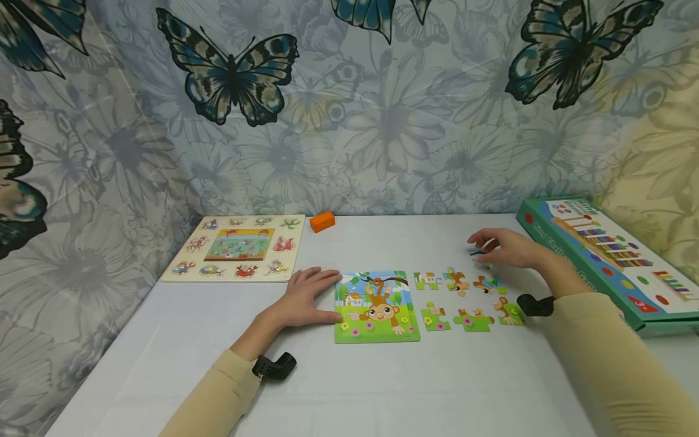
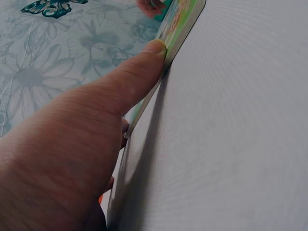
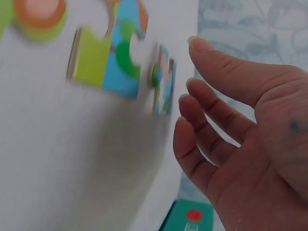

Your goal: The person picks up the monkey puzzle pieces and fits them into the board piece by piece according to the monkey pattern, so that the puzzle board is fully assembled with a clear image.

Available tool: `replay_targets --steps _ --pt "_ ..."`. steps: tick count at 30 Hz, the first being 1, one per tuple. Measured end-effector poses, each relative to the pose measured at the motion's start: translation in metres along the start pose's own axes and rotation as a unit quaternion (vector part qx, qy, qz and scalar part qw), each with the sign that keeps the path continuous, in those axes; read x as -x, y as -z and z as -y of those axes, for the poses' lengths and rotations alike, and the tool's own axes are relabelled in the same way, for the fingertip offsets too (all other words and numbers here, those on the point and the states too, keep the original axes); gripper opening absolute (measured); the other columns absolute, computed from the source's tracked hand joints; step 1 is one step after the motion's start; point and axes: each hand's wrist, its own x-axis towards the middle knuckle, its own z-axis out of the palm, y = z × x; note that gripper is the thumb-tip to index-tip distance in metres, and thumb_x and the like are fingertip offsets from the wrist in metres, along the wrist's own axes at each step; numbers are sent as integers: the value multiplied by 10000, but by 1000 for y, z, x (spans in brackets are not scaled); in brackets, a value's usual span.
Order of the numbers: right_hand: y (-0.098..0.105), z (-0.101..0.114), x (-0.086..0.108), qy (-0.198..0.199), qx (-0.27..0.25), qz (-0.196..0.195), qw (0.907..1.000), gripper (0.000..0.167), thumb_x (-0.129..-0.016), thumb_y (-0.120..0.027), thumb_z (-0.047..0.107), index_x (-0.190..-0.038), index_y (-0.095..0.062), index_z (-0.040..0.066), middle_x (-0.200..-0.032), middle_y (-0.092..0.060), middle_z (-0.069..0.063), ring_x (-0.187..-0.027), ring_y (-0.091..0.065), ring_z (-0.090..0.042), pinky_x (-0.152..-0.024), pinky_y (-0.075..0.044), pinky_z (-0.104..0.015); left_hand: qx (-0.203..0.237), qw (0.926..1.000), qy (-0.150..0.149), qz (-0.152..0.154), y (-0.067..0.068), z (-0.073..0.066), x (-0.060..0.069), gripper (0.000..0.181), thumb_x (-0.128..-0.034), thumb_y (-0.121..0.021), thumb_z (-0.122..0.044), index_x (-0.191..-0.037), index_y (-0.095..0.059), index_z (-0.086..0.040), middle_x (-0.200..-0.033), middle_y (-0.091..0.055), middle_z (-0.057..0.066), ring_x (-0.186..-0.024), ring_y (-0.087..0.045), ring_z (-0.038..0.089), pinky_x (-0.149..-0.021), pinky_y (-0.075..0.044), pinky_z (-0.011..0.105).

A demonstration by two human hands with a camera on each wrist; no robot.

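Note:
A square monkey puzzle [image 1: 378, 309] lies on the white table. My left hand [image 1: 308, 300] rests at its left side, fingers extended and thumb touching the board's edge, as the left wrist view shows the thumb [image 2: 144, 67] there. To the right of it are loose puzzle pieces [image 1: 474, 321] in two rows. Over the far end of these rows is my right hand [image 1: 510, 247], fingers loosely bent and holding nothing. Just off its fingertips in the right wrist view lies a puzzle piece [image 3: 166, 84], beside a larger green and blue piece [image 3: 96, 62].
A cream board with sea creatures [image 1: 185, 249] lies at the back left. Close to its corner sits an orange block [image 1: 322, 222]. At the right stands a flat green game box [image 1: 611, 273], near my right forearm. A butterfly-patterned cloth [image 1: 382, 121] hangs behind the table.

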Motion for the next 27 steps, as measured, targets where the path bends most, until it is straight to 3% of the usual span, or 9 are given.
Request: replay_targets --steps 10,17,27 --pt "6 -9 7 -283 -52 283 9992 470 -910 -762 121 -1277 -577 -105 -1189 -612 -236 -1096 -592 -458 -912 -490 -569 0 10000 2 1 -1 1 0 864 -820 -779 -553 -1531 -474 -169 -1580 -398 -4 -1477 -215 352 -1147 -38 636" --pt "4 -17 1 -338 47 413 9986 483 -891 -777 125 -1252 -589 -135 -1209 -618 -257 -1082 -582 -417 -928 -466 -568 -11 10000 -2 2 -2 2 0 866 -821 -777 -555 -1534 -470 -171 -1582 -394 -1 -1480 -210 346 -1151 -33 626" --pt "1 -19 1 -484 -50 168 9987 471 -869 -806 125 -1195 -535 -80 -1127 -570 -231 -1022 -596 -403 -887 -485 -528 10 10000 6 17 -1 2 -1 865 -823 -776 -555 -1535 -469 -172 -1585 -390 -4 -1482 -206 347 -1151 -30 630"
